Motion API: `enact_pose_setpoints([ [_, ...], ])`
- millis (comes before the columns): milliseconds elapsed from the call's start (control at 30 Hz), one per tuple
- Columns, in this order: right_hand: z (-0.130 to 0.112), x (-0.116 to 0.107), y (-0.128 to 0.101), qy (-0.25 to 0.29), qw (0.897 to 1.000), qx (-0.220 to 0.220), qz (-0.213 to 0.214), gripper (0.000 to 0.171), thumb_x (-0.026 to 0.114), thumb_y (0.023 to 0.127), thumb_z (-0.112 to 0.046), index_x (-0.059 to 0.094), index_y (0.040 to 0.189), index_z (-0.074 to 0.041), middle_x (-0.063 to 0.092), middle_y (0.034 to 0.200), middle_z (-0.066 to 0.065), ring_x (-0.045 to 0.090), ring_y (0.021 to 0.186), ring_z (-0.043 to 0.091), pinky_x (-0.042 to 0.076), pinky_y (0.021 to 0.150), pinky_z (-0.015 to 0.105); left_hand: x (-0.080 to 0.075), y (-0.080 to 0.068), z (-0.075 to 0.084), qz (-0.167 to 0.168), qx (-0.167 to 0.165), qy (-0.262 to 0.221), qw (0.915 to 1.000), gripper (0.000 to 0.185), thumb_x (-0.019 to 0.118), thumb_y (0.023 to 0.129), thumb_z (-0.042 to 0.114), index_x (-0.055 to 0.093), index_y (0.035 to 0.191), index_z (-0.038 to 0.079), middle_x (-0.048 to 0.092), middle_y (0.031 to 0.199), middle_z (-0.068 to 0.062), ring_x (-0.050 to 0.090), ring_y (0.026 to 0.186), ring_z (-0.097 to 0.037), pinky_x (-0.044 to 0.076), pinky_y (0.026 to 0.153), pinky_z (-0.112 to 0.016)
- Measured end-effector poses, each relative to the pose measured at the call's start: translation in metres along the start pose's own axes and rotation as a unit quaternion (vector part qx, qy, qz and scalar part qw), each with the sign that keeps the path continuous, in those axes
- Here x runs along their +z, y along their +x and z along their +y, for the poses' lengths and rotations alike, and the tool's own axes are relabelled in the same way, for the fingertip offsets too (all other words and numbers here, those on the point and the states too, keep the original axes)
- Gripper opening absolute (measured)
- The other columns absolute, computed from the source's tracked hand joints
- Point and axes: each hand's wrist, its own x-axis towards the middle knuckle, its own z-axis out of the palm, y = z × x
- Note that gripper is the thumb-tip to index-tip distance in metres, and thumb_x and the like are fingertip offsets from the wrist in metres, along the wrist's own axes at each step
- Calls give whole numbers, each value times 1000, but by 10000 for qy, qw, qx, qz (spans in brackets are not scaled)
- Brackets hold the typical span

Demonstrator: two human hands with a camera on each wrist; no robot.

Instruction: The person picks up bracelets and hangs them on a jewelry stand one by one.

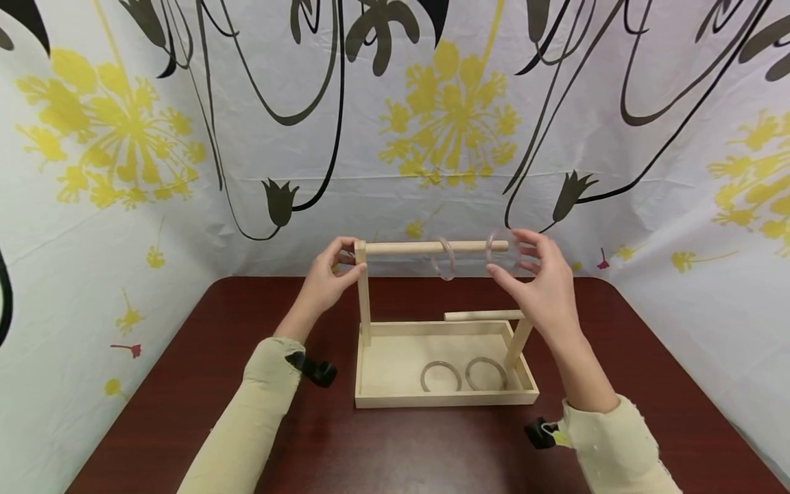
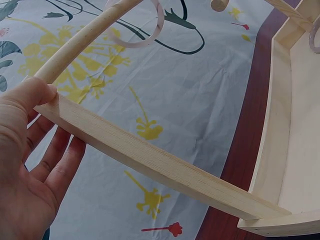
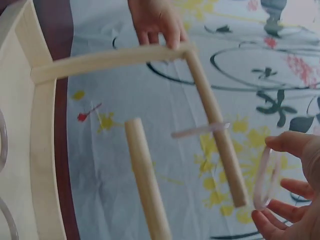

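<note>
My left hand (image 1: 330,274) grips the top of the tall wooden post (image 2: 150,150), thumb on one side and fingers on the other. From that post a round wooden rod (image 1: 395,248) runs out to the right, with one pale translucent bangle (image 1: 451,259) hanging on it. A second pale bangle (image 3: 260,185) is pinched between the thumb and fingers of my right hand (image 1: 546,281), right at the free end of the rod. In the head view this bangle overlaps the rod's tip.
The post rises from a shallow wooden tray (image 1: 420,399) on a dark red table (image 1: 296,439). Two more bangles, a left one (image 1: 423,379) and a right one (image 1: 468,376), lie inside it. A shorter post carries a lower rod (image 1: 475,316). Behind hangs a patterned cloth (image 1: 382,158).
</note>
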Motion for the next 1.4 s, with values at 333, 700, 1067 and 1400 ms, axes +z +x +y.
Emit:
enact_pose_setpoints([
  [333,25,8,11,568,9957,718,-134,72,78,87,-19,41,147,-7,54,142,17,54,129,33,48,106,50,5,2,0,-53,-149,-1,9999,41,62,97,4,50,136,1,52,130,-24,59,113,-40,55,97,-54],
  [700,33,22,12,1225,9798,1444,-649,83,73,91,-28,25,156,-12,47,152,15,51,135,30,46,110,44,7,2,-1,-15,-73,-82,9999,39,64,97,9,52,134,4,53,129,-21,60,112,-37,56,96,-52],
  [1067,39,21,8,1762,9639,1633,-1146,87,69,95,-32,13,160,-19,46,153,13,45,141,31,39,117,46,13,-8,5,517,302,662,9960,42,65,97,11,53,136,7,58,124,-16,62,110,-29,60,90,-43],
  [1400,53,9,1,1191,9750,1421,-1227,79,68,95,-34,24,158,-13,47,153,15,47,139,32,40,112,51,18,-25,14,1257,694,1054,9840,41,68,93,5,52,131,3,55,121,-17,63,104,-32,61,85,-44],
])
